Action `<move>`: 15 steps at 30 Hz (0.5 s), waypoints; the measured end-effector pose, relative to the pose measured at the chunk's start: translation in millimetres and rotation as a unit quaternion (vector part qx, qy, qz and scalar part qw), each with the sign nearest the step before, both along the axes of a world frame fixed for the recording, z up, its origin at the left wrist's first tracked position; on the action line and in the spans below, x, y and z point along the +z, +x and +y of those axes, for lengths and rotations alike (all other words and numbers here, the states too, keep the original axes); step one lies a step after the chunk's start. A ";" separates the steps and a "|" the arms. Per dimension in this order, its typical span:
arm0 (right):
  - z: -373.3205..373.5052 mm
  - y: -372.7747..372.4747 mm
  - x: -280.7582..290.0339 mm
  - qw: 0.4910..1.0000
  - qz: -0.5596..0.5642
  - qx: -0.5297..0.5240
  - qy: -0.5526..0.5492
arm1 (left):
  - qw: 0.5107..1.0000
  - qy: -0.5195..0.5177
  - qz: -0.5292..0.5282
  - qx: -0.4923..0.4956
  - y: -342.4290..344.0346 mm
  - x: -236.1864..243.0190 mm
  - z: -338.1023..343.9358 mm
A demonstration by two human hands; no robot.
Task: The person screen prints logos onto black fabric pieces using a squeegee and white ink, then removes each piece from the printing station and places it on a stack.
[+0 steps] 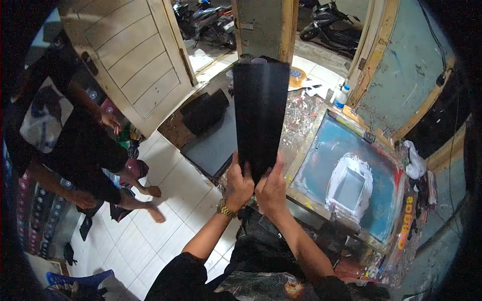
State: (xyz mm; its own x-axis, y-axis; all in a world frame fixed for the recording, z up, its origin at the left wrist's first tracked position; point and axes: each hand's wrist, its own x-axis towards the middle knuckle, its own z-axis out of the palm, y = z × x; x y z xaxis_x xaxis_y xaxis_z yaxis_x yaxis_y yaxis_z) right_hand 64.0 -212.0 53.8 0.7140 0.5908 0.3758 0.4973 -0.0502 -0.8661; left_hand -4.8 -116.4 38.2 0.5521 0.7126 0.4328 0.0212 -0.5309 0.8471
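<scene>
One stretch of white tile floor (170, 200) runs btwn a second person (95, 145) at far L and the L edge of the paint-spattered counter (306, 113). Cream panelled door (135, 55) stands open at upper L, bottom corner near the counter's far L side. Wood-framed print screen (379, 213) w/ blue mesh takes up most of the counter's R side; a spattered strip shows btwn its L rail and the black sheet (261, 110). That sheet is held up over mid-counter, long sides bowed, far end pointing away. L hand (240, 186) & R hand (270, 188) pinch its narrow near end, side by side, thumbs on top. Grey flat panel (216, 150) lies L of the sheet, black pieces (206, 110) at its far end. White bottle (342, 96) w/ blue label stands just beyond the screen's far L corner.

Hidden/unclear: 2nd person's upper body fades into dark rim; sheet blocks part of counter & grey panel's R edge; motorbikes (326, 27) outside cut off at top; fingers under sheet can't be seen; sheet's material hard to tell.
</scene>
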 end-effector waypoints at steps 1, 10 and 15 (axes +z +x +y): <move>1.0 3.4 0.1 0.999 -0.020 -0.001 0.049 | 1.000 0.001 -0.003 -0.002 4.4 1.6 -2.6; -1.2 32.4 -32.6 0.981 -0.163 0.093 0.043 | 0.991 -0.040 -0.094 0.081 13.4 1.8 17.2; -13.4 33.2 -66.1 0.952 -0.299 0.028 -0.052 | 0.992 0.012 -0.075 0.101 12.8 -20.8 15.2</move>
